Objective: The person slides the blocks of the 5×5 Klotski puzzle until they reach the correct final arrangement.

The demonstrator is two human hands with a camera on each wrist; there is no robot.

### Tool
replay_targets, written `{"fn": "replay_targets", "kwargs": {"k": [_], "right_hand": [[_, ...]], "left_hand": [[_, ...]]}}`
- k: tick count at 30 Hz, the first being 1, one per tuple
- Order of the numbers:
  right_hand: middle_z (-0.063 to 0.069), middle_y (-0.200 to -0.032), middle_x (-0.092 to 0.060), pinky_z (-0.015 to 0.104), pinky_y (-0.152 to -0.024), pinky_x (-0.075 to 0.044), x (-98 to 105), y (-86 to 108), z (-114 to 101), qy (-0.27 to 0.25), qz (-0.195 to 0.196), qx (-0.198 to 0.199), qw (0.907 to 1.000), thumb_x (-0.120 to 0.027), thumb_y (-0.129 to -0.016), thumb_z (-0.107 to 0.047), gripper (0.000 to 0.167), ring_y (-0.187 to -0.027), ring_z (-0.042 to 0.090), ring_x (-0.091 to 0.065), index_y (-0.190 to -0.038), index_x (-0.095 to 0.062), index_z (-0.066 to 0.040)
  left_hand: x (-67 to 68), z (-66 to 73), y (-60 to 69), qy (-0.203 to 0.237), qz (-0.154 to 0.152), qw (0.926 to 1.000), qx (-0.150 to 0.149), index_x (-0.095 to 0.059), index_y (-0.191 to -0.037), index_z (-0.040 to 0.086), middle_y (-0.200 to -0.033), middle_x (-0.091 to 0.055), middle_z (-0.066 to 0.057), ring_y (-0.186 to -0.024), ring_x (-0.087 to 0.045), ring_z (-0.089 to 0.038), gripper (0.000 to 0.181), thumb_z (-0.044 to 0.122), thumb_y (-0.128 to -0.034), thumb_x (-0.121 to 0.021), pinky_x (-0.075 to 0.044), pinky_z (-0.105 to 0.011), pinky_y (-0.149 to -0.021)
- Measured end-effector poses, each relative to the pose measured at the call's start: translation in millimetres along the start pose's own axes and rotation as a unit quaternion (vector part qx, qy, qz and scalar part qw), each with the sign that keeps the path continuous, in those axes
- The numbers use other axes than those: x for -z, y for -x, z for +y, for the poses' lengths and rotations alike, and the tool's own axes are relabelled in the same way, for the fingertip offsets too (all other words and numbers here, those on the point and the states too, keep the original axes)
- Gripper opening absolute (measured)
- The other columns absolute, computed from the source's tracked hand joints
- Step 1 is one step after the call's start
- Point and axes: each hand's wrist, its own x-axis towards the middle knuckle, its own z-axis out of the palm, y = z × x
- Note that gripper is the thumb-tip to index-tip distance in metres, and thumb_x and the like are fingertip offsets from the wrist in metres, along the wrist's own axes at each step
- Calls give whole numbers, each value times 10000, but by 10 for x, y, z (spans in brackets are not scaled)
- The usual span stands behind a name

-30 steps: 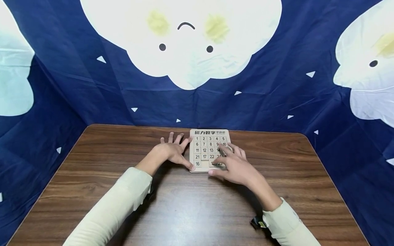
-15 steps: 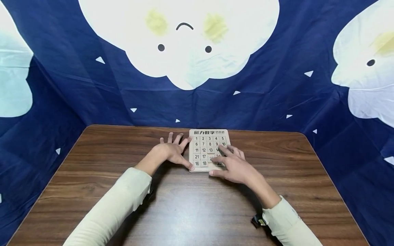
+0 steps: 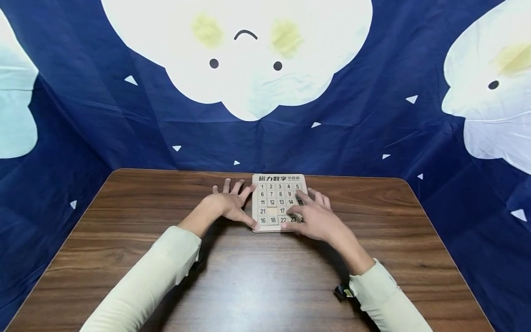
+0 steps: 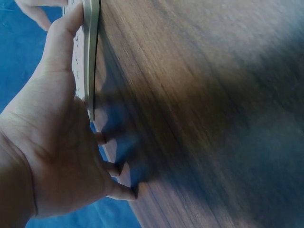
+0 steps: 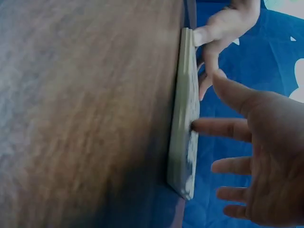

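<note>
A pale wooden number sliding puzzle lies flat near the table's far edge, with numbered tiles in rows. Its bare slot sits in the fourth row, just left of tile 17. My left hand spreads its fingers at the board's left side, the thumb resting on the lower left corner. Over the right side reaches my right hand, hiding some right-hand tiles. In the right wrist view its index finger touches the board face, while its other fingers are extended away from the board.
The brown wood-grain table extends in front of the board and to both sides. Behind it hangs a dark blue cloth with white clouds and small triangles. A black strap shows by the right sleeve.
The bare slot has gone from the bottom row, second column, to the fourth row. Tile 18 slid left, 22 down and 17 right under my right hand. The left hand stays on the board.
</note>
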Motion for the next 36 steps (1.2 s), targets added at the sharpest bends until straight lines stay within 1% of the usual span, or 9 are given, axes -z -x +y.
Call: {"fn": "replay_targets", "kwargs": {"k": [3,8,9,15,20,22,26,32,36], "right_hand": [[233,-1826,-362,784,-1316,-257,-38,-48,-64,-71,10,203,9998,-760,-1009,-646,591,-1663,598,-295,-1464,-769,-270],[209,-1869,-268,794,-1342,-198,-141,-143,-198,-399,-345,405,9978,-735,-1026,-663,668,-1699,581,-228,-1608,-645,-346],[205,-1868,-275,791,-1344,-196,-135,-145,-196,-349,-353,359,9981,-736,-1023,-666,665,-1700,582,-226,-1600,-653,-346],[228,-1817,-385,769,-1328,-253,-25,-56,-131,97,70,31,9999,-796,-984,-636,552,-1667,588,-300,-1404,-799,-278],[207,-1854,-312,810,-1340,-197,-63,-45,-226,-200,-344,409,9984,-768,-999,-660,614,-1698,591,-231,-1491,-745,-293],[199,-1864,-291,812,-1341,-192,-88,-72,-266,-163,-435,392,9982,-760,-999,-679,646,-1705,590,-215,-1531,-716,-316],[200,-1861,-300,789,-1340,-222,-95,-137,-268,24,-249,225,9994,-754,-1003,-675,648,-1693,581,-245,-1544,-706,-320],[216,-1831,-362,791,-1325,-243,-40,-13,-206,-188,-149,205,9995,-803,-987,-614,507,-1683,587,-273,-1356,-820,-267],[229,-1831,-357,814,-1323,-226,-69,13,-233,-332,-315,381,9982,-802,-986,-627,552,-1679,601,-271,-1397,-800,-259]], "left_hand": [[-1,-8,-18,-7,-18,10000,-3,108,-1819,365,-1911,132,-172,-1698,230,-606,1536,1011,-718,-745,-4,-909,-1298],[-22,-19,-70,-61,10,10000,-54,83,-1823,361,-1910,84,-200,-1704,183,-627,1562,1049,-679,-728,-14,-923,-1287],[-37,-31,-96,-78,56,9999,-72,74,-1824,355,-1910,64,-207,-1705,166,-634,1573,1060,-665,-723,-18,-928,-1283],[51,55,72,64,62,9999,-135,47,-1829,327,-1906,48,-219,-1705,156,-637,1511,982,-735,-764,-5,-909,-1300],[104,106,166,74,13,9999,-122,47,-1831,318,-1910,65,-209,-1718,163,-604,1460,924,-790,-779,6,-887,-1317],[90,104,135,52,21,9999,-123,44,-1831,316,-1908,68,-213,-1716,165,-608,1477,948,-773,-769,4,-898,-1308],[58,78,55,-2,27,10000,-50,67,-1825,347,-1910,84,-199,-1711,177,-615,1525,1010,-718,-747,-4,-910,-1298],[25,53,-1,-3,46,10000,-27,60,-1825,351,-1910,77,-200,-1710,172,-620,1542,1012,-699,-759,-14,-928,-1283],[20,46,8,16,78,9999,-65,47,-1828,336,-1908,59,-214,-1703,159,-641,1542,1008,-701,-763,-13,-932,-1278]]}}
